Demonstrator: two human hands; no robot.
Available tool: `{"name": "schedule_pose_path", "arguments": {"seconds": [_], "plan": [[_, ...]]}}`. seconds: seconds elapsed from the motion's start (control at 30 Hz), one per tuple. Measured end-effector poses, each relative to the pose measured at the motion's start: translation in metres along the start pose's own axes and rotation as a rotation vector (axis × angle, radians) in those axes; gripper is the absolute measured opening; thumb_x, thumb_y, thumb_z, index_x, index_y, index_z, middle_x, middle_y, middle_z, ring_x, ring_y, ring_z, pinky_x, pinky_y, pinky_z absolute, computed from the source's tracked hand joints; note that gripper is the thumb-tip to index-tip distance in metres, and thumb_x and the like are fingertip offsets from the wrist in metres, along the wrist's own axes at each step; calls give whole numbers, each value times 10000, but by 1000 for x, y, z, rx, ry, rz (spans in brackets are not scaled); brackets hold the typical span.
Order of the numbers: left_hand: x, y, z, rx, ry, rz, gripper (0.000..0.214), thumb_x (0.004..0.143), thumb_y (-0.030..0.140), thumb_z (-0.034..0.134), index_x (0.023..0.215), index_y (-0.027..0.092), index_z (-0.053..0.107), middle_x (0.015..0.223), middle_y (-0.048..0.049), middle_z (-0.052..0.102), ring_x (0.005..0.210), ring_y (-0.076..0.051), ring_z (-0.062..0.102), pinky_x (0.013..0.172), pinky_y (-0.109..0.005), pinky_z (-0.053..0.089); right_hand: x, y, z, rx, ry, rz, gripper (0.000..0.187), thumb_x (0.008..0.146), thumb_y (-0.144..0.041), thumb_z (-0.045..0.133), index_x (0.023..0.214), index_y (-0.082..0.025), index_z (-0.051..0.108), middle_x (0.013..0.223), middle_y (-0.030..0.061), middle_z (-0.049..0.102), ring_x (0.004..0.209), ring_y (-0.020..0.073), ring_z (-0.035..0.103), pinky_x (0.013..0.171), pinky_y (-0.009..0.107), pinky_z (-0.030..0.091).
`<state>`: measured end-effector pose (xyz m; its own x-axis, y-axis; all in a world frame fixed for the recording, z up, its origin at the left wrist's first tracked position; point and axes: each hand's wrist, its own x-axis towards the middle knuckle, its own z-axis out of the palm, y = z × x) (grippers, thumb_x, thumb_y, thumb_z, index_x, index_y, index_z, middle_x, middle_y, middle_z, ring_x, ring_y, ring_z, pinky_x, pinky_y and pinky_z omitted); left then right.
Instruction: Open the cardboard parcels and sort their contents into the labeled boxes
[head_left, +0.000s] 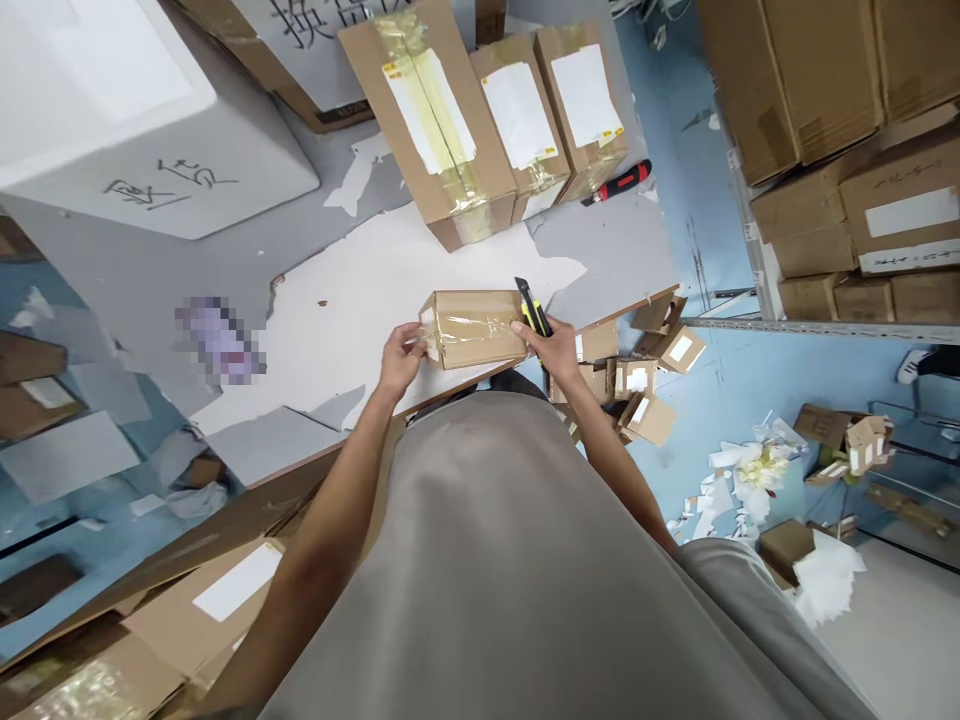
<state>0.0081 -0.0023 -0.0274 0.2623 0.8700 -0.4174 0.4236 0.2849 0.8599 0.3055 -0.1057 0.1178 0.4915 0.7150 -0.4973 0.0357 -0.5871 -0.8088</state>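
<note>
A small cardboard box (480,345) with clear tape along its top lies at the table's near edge, directly in front of me. My left hand (401,358) is at its left end, with curled fingers gripping that end. In my right hand (555,350) is a black and yellow utility knife (534,312), its dark tip pointing up and away from me. The thumb of that same hand presses on the box's right end. Part of the left fingertips is hidden against the box.
Three taped boxes (450,130) with white labels stand at the back of the table (360,270). Beside them lies a red and black cutter (624,183). A white foam box (172,150) sits back left. Opened cartons (637,375) and paper scraps (742,470) litter the floor right; stacked boxes (855,220) fill a shelf.
</note>
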Motion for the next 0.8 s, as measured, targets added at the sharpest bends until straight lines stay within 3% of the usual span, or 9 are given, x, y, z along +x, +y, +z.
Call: {"name": "schedule_pose_path", "arguments": {"seconds": [0.1, 0.17, 0.3, 0.4, 0.57, 0.7, 0.8], "plan": [[5, 9, 31, -90, -44, -172, 433, 742, 253, 696, 1165, 232, 605, 1173, -126, 787, 1012, -256, 771, 1043, -540, 671, 13, -19, -13, -197, 29, -109, 581, 867, -769, 806, 767, -217, 658, 792, 2, 659, 813, 187, 591, 759, 289, 469], [8, 16, 38, -98, -94, -184, 395, 729, 216, 696, 1113, 236, 604, 1146, -117, 793, 1035, -265, 772, 1069, -561, 663, 18, -28, -14, -305, 14, -134, 550, 920, -742, 780, 812, -209, 699, 859, 21, 699, 848, 200, 610, 799, 297, 479], [13, 38, 12, -121, -92, 6, 421, 798, 248, 704, 1219, 240, 691, 1352, -121, 797, 1296, -310, 755, 1189, -567, 619, 11, -34, -2, -451, -7, -143, 467, 1021, -654, 719, 979, -193, 786, 1012, 62, 775, 934, 232, 668, 870, 309, 511], [13, 70, -16, -193, -157, 132, 459, 913, 318, 675, 1360, 248, 753, 1493, -105, 771, 1418, -324, 721, 1218, -545, 613, 1, -36, 4, -547, 8, -146, 402, 1069, -557, 688, 1128, -180, 814, 1129, 95, 798, 1009, 256, 715, 922, 325, 535], [12, 120, -32, -96, -277, 169, 366, 932, 441, 836, 1207, 199, 857, 1271, -106, 852, 1247, -328, 779, 1176, -542, 641, -20, -45, 9, -741, 79, -154, 462, 1163, -535, 542, 1332, -192, 802, 1276, 167, 804, 1166, 319, 762, 1018, 396, 576], [15, 125, -32, -68, -291, 197, 388, 916, 485, 890, 1184, 205, 878, 1236, -100, 863, 1208, -330, 790, 1104, -507, 679, -57, -56, 24, -777, 94, -178, 547, 1219, -484, 388, 1565, -183, 687, 1390, 204, 814, 1260, 345, 777, 1048, 426, 607], [19, 122, -34, -63, -309, 217, 406, 917, 506, 895, 1182, 199, 889, 1226, -108, 865, 1183, -332, 802, 1082, -504, 686, -88, -67, 47, -855, -97, -128, 578, 1227, -416, 399, 1754, -209, 514, 1450, 174, 821, 1260, 339, 806, 1020, 399, 623]]}}
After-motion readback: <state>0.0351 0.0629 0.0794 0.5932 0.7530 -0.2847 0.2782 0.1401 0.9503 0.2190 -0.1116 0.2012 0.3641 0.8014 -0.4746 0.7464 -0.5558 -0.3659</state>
